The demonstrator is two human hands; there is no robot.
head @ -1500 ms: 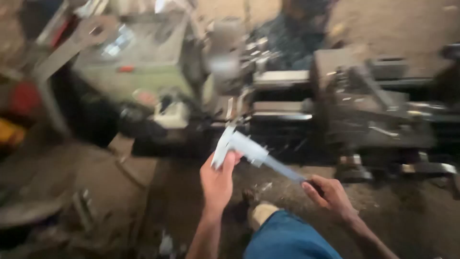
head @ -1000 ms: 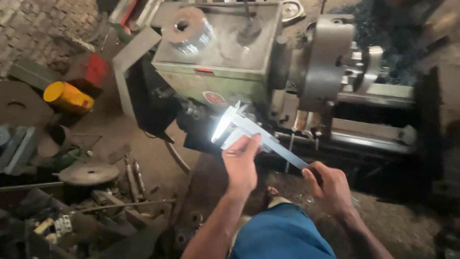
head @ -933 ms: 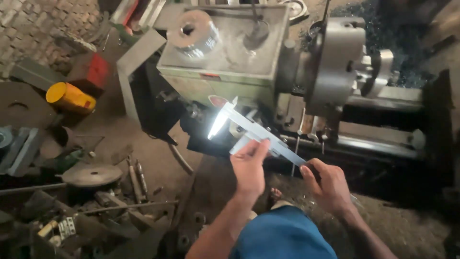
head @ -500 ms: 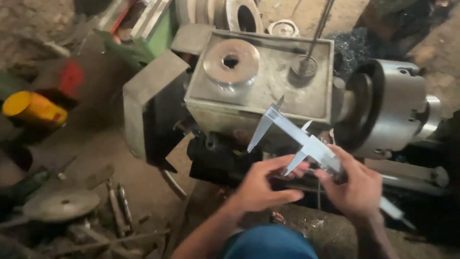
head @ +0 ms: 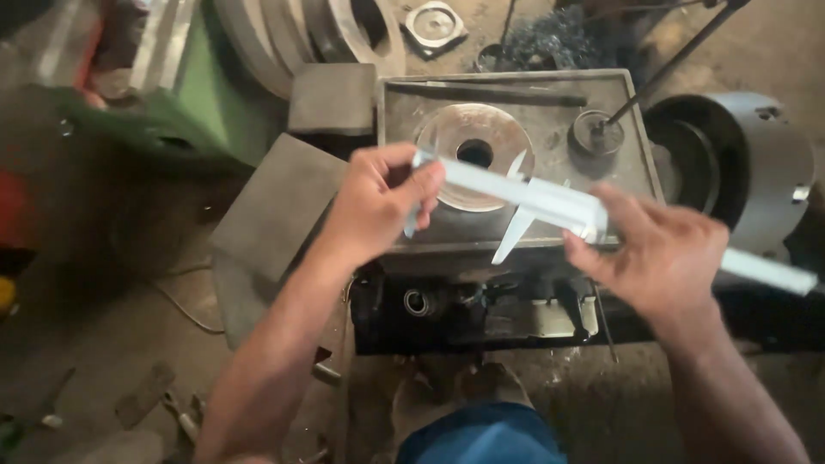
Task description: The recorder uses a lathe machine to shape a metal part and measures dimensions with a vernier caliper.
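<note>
Both hands hold a steel vernier caliper (head: 537,196) level above the top of a lathe headstock (head: 619,112). My left hand (head: 374,202) grips the fixed-jaw end. My right hand (head: 666,253) pinches the sliding jaw, and the beam sticks out past it to the right. The two lower jaws stand apart and point down. Below the caliper, a round metal disc with a centre hole (head: 474,155) lies on the headstock top.
A large lathe chuck (head: 756,167) sits at the right. Big metal rings (head: 344,34) and a green frame (head: 206,94) stand behind at upper left. A small round cap (head: 591,131) with a rod rests on the headstock. Scrap tools lie on the dirt floor (head: 103,378).
The view has swung up and closer over the headstock. The caliper went from tilted to nearly level above the disc, and my right hand moved from the beam's end to the slider.
</note>
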